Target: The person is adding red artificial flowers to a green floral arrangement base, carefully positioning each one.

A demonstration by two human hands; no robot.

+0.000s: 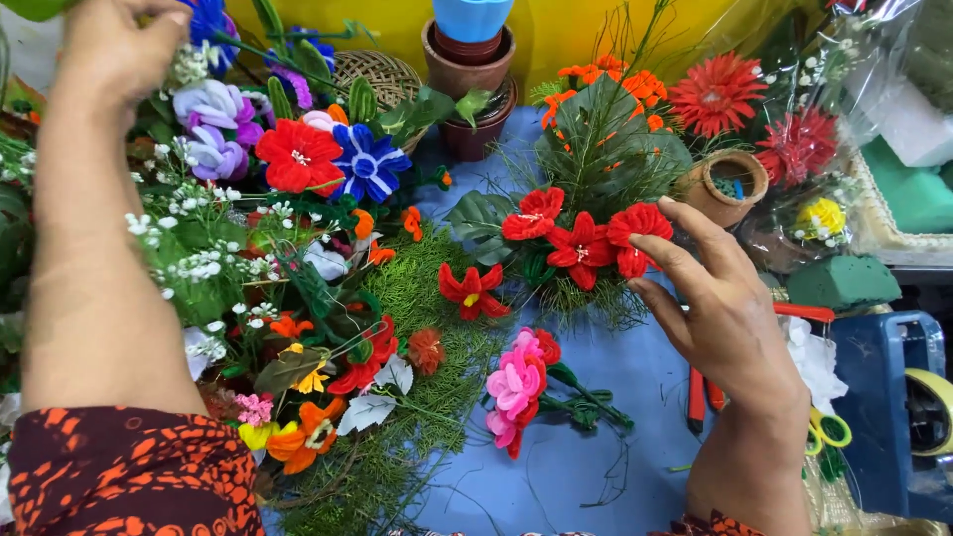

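Note:
My left hand (pixel 111 48) reaches to the far left and closes its fingers among the blue and white artificial flowers (pixel 204 25) at the top of a large heap. My right hand (pixel 730 318) rests open beside a small arrangement (pixel 581 199) of red flowers, green leaves and orange blooms; its fingertips touch the rightmost red flower (pixel 640 233). Loose pink flowers (pixel 516 382) and a single red flower (pixel 472 290) lie on the blue table cover (pixel 596 467) between my arms.
A wicker basket (pixel 382 74) and stacked clay pots (pixel 469 69) stand at the back. A small clay pot (pixel 730 184), wrapped red flowers (pixel 794 144), green foam blocks (pixel 844 281), red pliers (pixel 697 397), yellow-handled scissors (pixel 826 429) and a blue tape dispenser (pixel 898 397) crowd the right.

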